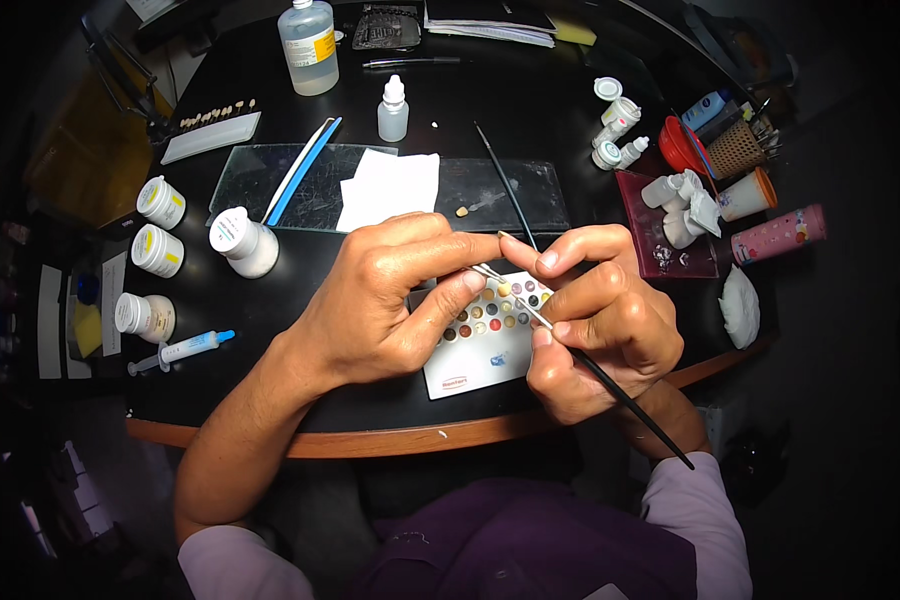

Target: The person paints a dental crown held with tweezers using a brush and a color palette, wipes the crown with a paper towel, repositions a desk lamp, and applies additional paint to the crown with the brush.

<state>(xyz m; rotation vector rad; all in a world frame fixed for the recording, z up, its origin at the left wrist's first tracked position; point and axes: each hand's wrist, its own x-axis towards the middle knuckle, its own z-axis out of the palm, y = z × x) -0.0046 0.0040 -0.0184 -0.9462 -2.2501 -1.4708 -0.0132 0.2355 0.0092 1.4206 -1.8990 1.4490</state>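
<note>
Left hand (pixel 400 290) and right hand (pixel 610 330) meet above a spotted palette (pixel 475 368).
The left, fingers curled, pinches a pale stem (pixel 488 271); the right closes on a brush (pixel 625 402), handle toward four-thirty. The palette lies at six o'clock from a dark slab (pixel 542 192).

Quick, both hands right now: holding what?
Left hand: closed, pinching a small object, kind unclear.
Right hand: closed, holding a thin black-handled tool.

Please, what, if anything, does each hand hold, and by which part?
The right hand holds a slender black-handled tool near the front end of its handle. The left hand seems to pinch a small pale thing; which part cannot be told.
</note>
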